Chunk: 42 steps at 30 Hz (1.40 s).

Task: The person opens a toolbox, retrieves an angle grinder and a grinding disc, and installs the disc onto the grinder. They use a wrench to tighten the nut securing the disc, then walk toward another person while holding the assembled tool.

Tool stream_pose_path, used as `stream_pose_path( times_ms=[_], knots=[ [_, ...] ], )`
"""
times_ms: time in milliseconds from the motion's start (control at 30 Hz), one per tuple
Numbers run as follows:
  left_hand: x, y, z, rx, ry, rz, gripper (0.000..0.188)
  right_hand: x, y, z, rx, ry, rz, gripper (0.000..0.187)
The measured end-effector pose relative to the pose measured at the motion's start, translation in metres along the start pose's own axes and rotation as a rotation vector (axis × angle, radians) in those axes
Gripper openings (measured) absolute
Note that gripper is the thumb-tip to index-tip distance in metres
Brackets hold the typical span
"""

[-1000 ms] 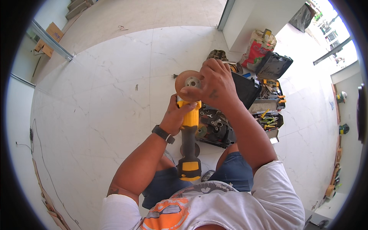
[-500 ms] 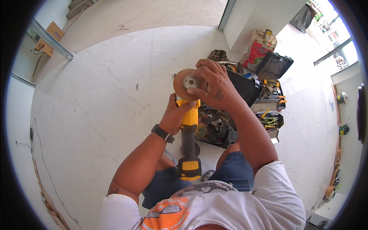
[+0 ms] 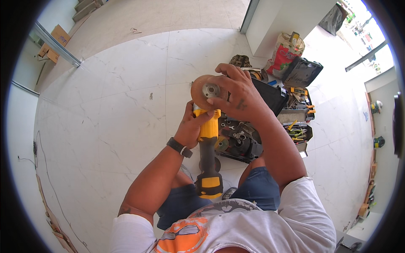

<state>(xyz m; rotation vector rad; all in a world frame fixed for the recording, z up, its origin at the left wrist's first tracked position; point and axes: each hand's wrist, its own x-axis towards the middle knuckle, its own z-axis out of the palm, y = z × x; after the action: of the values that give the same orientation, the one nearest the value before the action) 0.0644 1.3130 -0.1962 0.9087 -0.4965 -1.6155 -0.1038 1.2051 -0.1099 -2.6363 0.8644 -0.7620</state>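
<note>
A cordless grinder (image 3: 208,128), yellow and black, is held upright in front of the person's chest, above the floor (image 3: 105,122), its wide base toward the body and its head pointing away. The disc (image 3: 198,95) on that head faces up: thin, round and brownish, looking whole on the part that shows, though fingers hide its right side. At its centre sits a round grey metal nut (image 3: 211,90) with a hole in the middle.

The step in hand appears to be finger work on this nut; whether it is being tightened or loosened, I cannot tell. The next move seems to call for a steady grinder and a firm finger hold on the nut's edge, without the disc tilting.

The left hand (image 3: 193,123) grips the grinder just below its head, thumb across the yellow housing. The right hand (image 3: 238,92) pinches around the nut with thumb and forefinger, its other fingers raised; how hard it presses does not show.

A dark watch (image 3: 179,147) sits on the left wrist. To the right of the grinder, an open black case (image 3: 236,158) holds wrenches and metal parts, and farther off stands a red and white bag (image 3: 283,54).
</note>
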Motion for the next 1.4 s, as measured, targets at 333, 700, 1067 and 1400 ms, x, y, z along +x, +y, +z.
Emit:
stream_pose_path(
  times_ms=[333, 700, 1067, 1400],
  knots=[
    [0.002, 0.0, 0.001, -0.011, 0.003, -0.008, 0.069, 0.004, -0.002, 0.005, -0.094, 0.026, 0.056, 0.048],
    [0.001, 0.0, 0.001, -0.018, -0.005, -0.029, 0.068, 0.007, 0.013, -0.006, -0.001, -0.052, -0.079, 0.053],
    [-0.001, 0.001, 0.0, -0.043, -0.038, -0.03, 0.064, 0.006, 0.0, -0.009, -0.057, 0.024, -0.036, 0.05],
    [-0.001, 0.001, 0.0, -0.046, -0.03, -0.049, 0.065, 0.005, -0.001, -0.004, -0.107, -0.156, 0.171, 0.045]
  ],
)
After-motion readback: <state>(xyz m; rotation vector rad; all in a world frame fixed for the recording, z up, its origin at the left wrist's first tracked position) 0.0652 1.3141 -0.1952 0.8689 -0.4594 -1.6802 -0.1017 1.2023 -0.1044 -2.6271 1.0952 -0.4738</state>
